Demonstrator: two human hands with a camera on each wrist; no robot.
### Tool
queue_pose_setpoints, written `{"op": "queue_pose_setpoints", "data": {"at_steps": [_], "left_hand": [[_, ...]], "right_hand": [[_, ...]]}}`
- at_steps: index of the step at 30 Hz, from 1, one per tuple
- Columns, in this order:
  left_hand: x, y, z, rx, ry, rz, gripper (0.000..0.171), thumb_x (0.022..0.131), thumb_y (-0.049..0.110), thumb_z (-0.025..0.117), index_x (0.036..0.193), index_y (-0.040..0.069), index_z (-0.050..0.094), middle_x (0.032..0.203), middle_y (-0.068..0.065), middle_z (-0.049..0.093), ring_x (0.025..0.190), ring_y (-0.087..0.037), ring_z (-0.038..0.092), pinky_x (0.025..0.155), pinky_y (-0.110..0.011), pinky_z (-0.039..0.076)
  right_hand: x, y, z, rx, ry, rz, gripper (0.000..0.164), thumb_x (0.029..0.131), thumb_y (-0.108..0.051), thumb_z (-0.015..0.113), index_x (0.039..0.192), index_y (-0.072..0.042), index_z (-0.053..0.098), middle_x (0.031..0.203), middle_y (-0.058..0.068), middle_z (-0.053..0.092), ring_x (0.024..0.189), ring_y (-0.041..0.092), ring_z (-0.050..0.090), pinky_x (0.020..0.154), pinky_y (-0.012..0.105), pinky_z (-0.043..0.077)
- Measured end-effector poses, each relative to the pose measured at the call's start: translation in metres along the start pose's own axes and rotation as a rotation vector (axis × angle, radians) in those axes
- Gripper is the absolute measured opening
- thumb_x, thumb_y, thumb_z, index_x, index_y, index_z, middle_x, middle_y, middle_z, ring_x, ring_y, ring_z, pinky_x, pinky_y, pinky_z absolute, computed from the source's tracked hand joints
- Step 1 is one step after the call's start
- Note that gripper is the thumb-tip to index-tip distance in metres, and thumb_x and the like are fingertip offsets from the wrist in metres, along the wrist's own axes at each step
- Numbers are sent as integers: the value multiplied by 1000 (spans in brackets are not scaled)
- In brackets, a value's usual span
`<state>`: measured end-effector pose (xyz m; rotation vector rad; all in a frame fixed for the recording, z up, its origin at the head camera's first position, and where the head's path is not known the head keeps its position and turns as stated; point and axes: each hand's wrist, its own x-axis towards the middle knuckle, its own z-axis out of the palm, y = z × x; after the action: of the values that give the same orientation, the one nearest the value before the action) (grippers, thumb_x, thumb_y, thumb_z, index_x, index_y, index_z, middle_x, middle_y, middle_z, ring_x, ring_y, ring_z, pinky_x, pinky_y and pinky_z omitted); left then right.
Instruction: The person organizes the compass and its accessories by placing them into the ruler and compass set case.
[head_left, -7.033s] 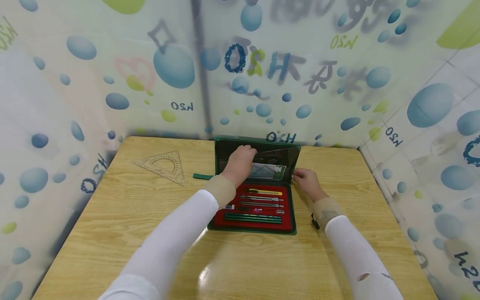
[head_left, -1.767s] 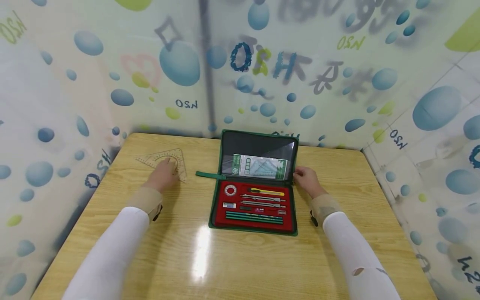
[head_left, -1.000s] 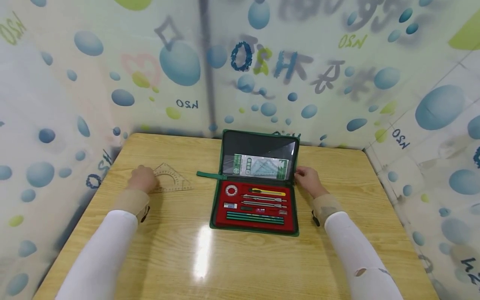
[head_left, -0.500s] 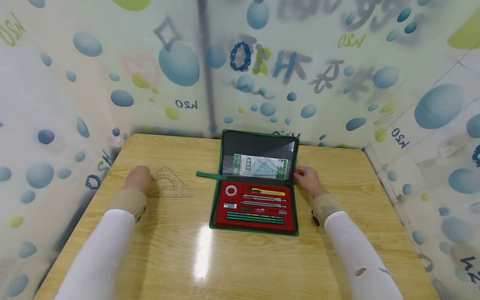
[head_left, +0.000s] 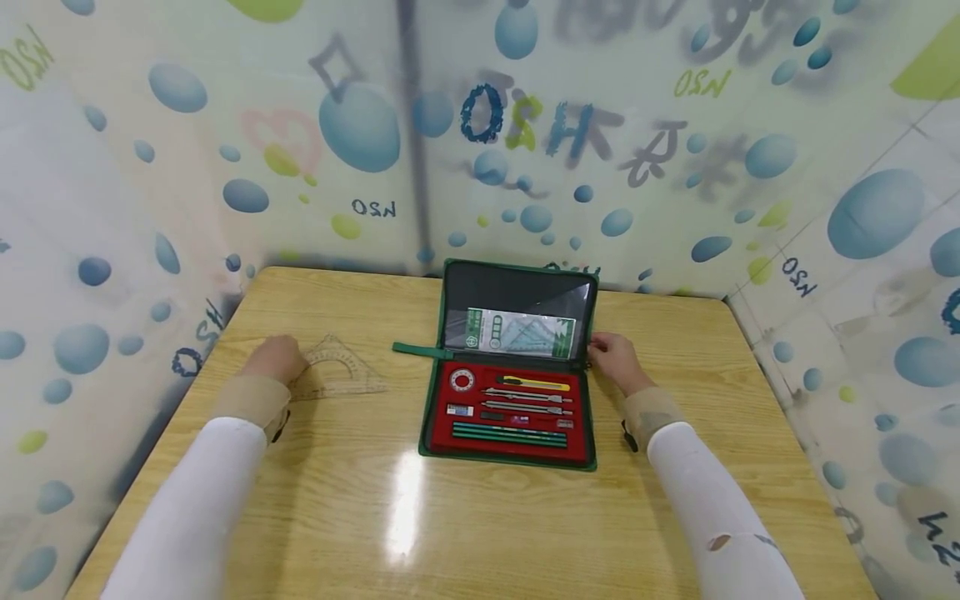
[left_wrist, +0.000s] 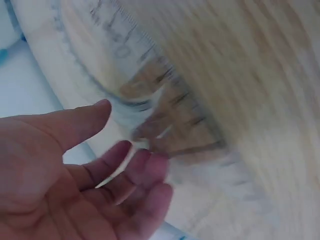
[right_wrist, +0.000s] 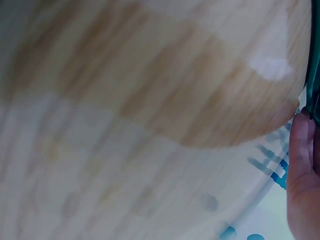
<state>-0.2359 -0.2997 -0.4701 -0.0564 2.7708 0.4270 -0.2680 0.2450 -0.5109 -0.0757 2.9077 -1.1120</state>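
In the head view my left hand (head_left: 273, 360) is low over the table's left side, at the left end of a clear set square (head_left: 341, 388) with a half-round protractor cut-out. The left wrist view shows the fingertips touching a corner of the set square (left_wrist: 112, 37), the thumb (left_wrist: 82, 125) held apart. My right hand (head_left: 618, 362) pinches the right edge of an opened green drawing-set case (head_left: 517, 287), near its hinge. In the right wrist view only part of this hand (right_wrist: 302, 175) shows, its fingertips against the green edge.
Red foam in the case holds a white ring (head_left: 462, 380), a yellow cutter (head_left: 536, 384), compasses (head_left: 527, 397), an eraser (head_left: 459, 411), a sharpener (head_left: 565, 424) and pencils (head_left: 510, 436). A printed packet (head_left: 517, 332) sits in the lid pocket. A patterned wall (head_left: 480, 192) stands behind the table (head_left: 480, 533).
My left hand has left the case lid and gone to the set square, which has turned and shifted nearer me. Lately that hand slid slightly left. The right hand stays at the case.
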Motion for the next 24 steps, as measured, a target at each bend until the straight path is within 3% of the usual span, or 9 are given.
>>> {"op": "queue_pose_setpoints", "data": {"at_steps": [2,4,7,18,24], "left_hand": [[-1,7,1,-5,8,23,45,88,20,60,111,-17,50,108,-39,50,89,-44,54,76,-53,46],[-1,13,3,-9,-2,47,66,87,28,65,129,-15,39,120,-41,40,104,-52,45,85,-59,42],[4,17,6,25,-20,83,82,84,35,68,141,-9,28,129,-40,29,114,-59,31,92,-65,33],[24,13,7,29,-32,144,67,79,28,76,131,0,45,123,-31,39,110,-50,44,90,-60,39],[25,22,2,44,-41,153,51,81,15,72,121,-8,50,116,-31,50,105,-43,50,89,-53,42]], "right_hand": [[0,0,0,6,-3,3,22,90,-1,52,108,9,62,101,25,63,94,34,57,85,48,47],[0,0,0,14,-6,12,23,91,-2,52,108,9,62,102,25,63,94,34,57,85,47,47],[0,0,0,14,-8,8,23,91,-2,52,109,9,62,103,25,63,95,35,57,86,48,47],[0,2,-1,19,13,-27,20,89,-1,53,102,9,64,96,23,64,89,34,58,83,48,47],[-1,3,0,28,13,-40,23,89,0,53,107,11,62,98,25,64,91,35,59,80,46,49]]}}
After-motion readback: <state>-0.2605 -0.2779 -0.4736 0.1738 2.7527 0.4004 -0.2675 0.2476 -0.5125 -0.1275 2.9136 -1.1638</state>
